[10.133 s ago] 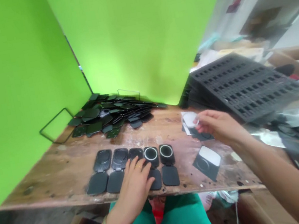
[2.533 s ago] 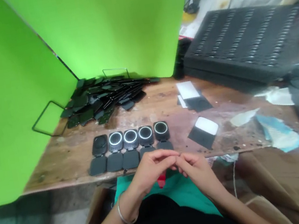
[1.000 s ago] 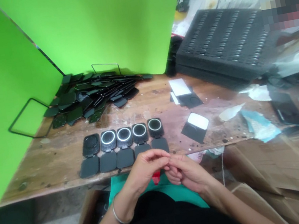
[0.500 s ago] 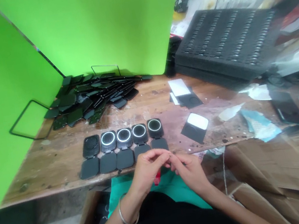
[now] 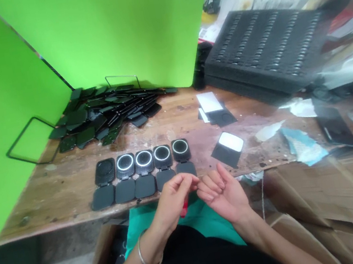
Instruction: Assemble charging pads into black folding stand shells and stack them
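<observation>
Pinched closed at the table's front edge, my left hand [image 5: 175,197] has something too small to make out between thumb and fingers. A bit of red shows just under it. My right hand [image 5: 223,192] is beside it, palm turned up, fingers curled in and thumb raised; what it holds, if anything, is hidden. Behind my hands several hinged black pads stand unfolded in a row; four, such as one pad [image 5: 143,159], bear white rings, while the leftmost pad [image 5: 104,172] shows none. A white rounded piece [image 5: 231,141] lies on a dark card [image 5: 226,155] to the right.
Glossy black plates [image 5: 101,113] are heaped at the back left before green panels [image 5: 104,31]. A black foam block [image 5: 264,48] stands at the back right. White and dark cards [image 5: 209,102], torn paper [image 5: 304,146] and a dark phone-like slab [image 5: 336,126] lie rightward. Cardboard [image 5: 310,190] is below.
My right hand has turned palm up, its fingers curling and its thumb lifting off the left fingertips. My left hand stays pinched. The view has shifted slightly.
</observation>
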Motion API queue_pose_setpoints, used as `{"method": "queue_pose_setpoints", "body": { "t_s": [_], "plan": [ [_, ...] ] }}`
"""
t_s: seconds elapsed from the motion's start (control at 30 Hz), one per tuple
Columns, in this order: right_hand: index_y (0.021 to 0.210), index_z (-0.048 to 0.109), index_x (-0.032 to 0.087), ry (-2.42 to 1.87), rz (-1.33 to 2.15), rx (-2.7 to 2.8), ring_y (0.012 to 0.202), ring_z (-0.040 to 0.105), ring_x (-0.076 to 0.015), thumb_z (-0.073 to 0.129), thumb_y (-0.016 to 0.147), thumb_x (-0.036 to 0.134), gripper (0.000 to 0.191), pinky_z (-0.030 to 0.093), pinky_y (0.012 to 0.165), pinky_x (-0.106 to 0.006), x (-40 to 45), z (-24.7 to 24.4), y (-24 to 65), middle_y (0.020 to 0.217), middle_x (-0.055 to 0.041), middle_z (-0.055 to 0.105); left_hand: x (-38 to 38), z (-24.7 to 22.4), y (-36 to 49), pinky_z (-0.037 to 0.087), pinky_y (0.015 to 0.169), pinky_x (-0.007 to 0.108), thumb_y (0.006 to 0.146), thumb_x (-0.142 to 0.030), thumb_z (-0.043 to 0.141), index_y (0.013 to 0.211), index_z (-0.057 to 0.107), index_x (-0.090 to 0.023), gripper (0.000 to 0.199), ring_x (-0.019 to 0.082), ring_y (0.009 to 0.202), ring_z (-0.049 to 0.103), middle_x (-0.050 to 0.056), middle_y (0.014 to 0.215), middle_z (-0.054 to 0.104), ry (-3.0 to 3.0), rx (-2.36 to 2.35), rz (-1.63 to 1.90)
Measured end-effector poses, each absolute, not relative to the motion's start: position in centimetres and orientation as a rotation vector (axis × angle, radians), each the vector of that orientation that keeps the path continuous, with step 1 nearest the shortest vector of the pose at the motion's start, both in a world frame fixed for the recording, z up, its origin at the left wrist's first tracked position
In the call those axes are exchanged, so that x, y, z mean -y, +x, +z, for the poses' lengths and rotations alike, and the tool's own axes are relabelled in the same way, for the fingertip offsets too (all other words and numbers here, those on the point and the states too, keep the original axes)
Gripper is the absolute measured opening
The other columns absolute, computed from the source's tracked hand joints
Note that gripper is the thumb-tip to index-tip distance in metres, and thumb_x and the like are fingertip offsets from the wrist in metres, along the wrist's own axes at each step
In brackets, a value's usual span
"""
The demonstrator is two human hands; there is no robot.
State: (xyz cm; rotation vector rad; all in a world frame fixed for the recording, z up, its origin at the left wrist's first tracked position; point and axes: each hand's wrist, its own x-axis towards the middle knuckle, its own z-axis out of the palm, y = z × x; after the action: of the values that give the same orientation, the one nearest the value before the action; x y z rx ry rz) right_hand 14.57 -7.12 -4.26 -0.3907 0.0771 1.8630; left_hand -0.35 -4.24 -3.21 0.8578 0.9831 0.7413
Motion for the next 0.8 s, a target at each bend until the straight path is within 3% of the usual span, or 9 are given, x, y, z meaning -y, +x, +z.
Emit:
{"method": "queue_pose_setpoints", "body": {
  "t_s": [0.17, 0.3, 0.37, 0.43, 0.5, 0.57, 0.67, 0.8],
  "plan": [
    [0.049, 0.029, 0.018, -0.412, 1.856, -0.069, 0.048, 0.025, -0.0112, 0.024, 0.105, 0.043, 0.061, 0.035, 0.051, -0.023, 7.0, -4.4, 14.3, 0.051, 0.0041, 0.024, 4.4, -3.2, -0.4, 0.044, 0.066, 0.022, 0.084, -0.052, 0.067, 0.088, 0.071, -0.015, 0.038, 0.013, 0.074, 0.059, 0.003, 0.08, 0.066, 0.896, -1.018, 0.723],
    [0.052, 0.047, 0.017, -0.538, 1.76, 0.19, 0.051, 0.035, -0.0117, 0.021, 0.105, 0.043, 0.065, 0.04, 0.055, -0.024, 7.2, -4.2, 14.4, 0.054, 0.0027, 0.031, 4.5, -3.1, -0.5, 0.045, 0.064, 0.023, 0.084, -0.053, 0.067, 0.09, 0.071, -0.016, 0.038, 0.013, 0.067, 0.06, 0.003, 0.076, 0.068, 0.93, -1.039, 0.7],
    [0.064, 0.063, 0.019, -0.697, 1.57, 0.558, 0.063, 0.049, -0.0147, 0.021, 0.105, 0.043, 0.064, 0.046, 0.064, -0.029, 7.5, -4.0, 15.0, 0.065, -0.0013, 0.044, 4.4, -2.6, -0.7, 0.047, 0.065, 0.023, 0.082, -0.053, 0.07, 0.088, 0.072, -0.016, 0.038, 0.014, 0.069, 0.062, 0.004, 0.078, 0.07, 0.909, -1.03, 0.715],
    [0.094, 0.074, 0.022, -0.895, 1.237, 1.104, 0.089, 0.057, -0.0206, 0.03, 0.104, 0.041, 0.05, 0.049, 0.08, -0.037, 7.8, -3.6, 16.0, 0.093, -0.0073, 0.057, 4.2, -2.0, -1.0, 0.049, 0.068, 0.022, 0.078, -0.053, 0.074, 0.085, 0.073, -0.016, 0.038, 0.014, 0.071, 0.063, 0.005, 0.079, 0.071, 0.827, -0.993, 0.735],
    [0.125, 0.067, 0.026, -1.038, 0.797, 1.651, 0.117, 0.05, -0.028, 0.045, 0.1, 0.031, 0.033, 0.043, 0.099, -0.049, 8.0, -3.3, 17.1, 0.126, -0.0113, 0.052, 4.0, -1.4, -1.3, 0.052, 0.073, 0.024, 0.073, -0.051, 0.08, 0.083, 0.074, -0.015, 0.038, 0.014, 0.073, 0.065, 0.006, 0.081, 0.073, 0.708, -0.943, 0.741],
    [0.141, 0.054, 0.029, -1.104, 0.395, 2.014, 0.135, 0.035, -0.0351, 0.055, 0.093, 0.017, 0.05, 0.033, 0.108, -0.058, 7.9, -3.0, 17.9, 0.149, -0.0121, 0.036, 3.8, -1.0, -1.8, 0.053, 0.074, 0.024, 0.069, -0.048, 0.084, 0.082, 0.074, -0.013, 0.039, 0.014, 0.073, 0.067, 0.007, 0.082, 0.074, 0.623, -0.925, 0.738],
    [0.149, 0.041, 0.035, -1.14, 0.043, 2.255, 0.144, 0.021, -0.0398, 0.058, 0.088, 0.009, 0.068, 0.029, 0.109, -0.063, 7.7, -2.8, 18.5, 0.162, -0.0091, 0.015, 3.6, -1.1, -2.3, 0.052, 0.067, 0.021, 0.067, -0.046, 0.086, 0.084, 0.074, -0.012, 0.04, 0.013, 0.069, 0.067, 0.008, 0.079, 0.074, 0.585, -0.955, 0.738],
    [0.151, 0.036, 0.039, -1.174, -0.158, 2.414, 0.148, 0.015, -0.039, 0.065, 0.087, 0.013, 0.075, 0.022, 0.114, -0.062, 7.4, -2.6, 18.8, 0.166, -0.0053, 0.005, 3.7, -1.7, -2.7, 0.053, 0.066, 0.023, 0.064, -0.041, 0.089, 0.08, 0.071, -0.013, 0.037, 0.013, 0.064, 0.067, 0.005, 0.074, 0.073, 0.58, -0.952, 0.772]
  ]
}}
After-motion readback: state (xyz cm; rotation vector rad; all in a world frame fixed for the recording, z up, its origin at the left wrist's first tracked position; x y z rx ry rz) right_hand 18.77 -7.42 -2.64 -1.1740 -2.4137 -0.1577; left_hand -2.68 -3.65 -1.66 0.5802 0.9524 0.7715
